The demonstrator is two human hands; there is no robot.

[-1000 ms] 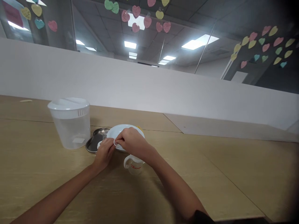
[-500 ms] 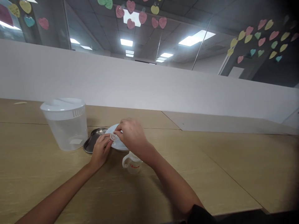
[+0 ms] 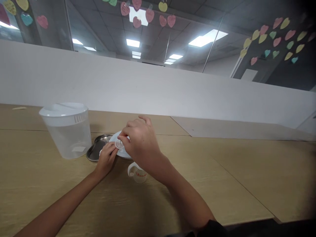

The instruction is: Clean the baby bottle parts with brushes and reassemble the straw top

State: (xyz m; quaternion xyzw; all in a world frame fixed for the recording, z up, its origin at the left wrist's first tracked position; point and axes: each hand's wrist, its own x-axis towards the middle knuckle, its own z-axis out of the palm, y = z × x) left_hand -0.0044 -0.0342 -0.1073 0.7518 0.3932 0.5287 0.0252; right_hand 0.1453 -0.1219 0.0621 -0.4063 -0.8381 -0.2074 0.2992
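In the head view, my left hand (image 3: 107, 157) grips the edge of a small round whitish cap (image 3: 118, 144), its round face turned toward me. My right hand (image 3: 142, 138) pinches thumb and forefinger together at that cap. A thin dark line shows at those fingertips; what it is I cannot make out. Behind the hands lies a white plate (image 3: 125, 154), partly covered by them. A clear bottle with a white handle and red print (image 3: 140, 177) stands upright on the table, below my right wrist.
A kidney-shaped metal tray (image 3: 93, 153) sits left of the plate. Farther left stands a large translucent bucket with a white lid (image 3: 64, 131). A low white wall (image 3: 148, 89) borders the table (image 3: 222, 184) at the back, with glass above it.
My right hand has lifted and its outer fingers have spread, while its pinch stays at the cap. The cap's round face has turned more into view. The camera has shifted slightly.
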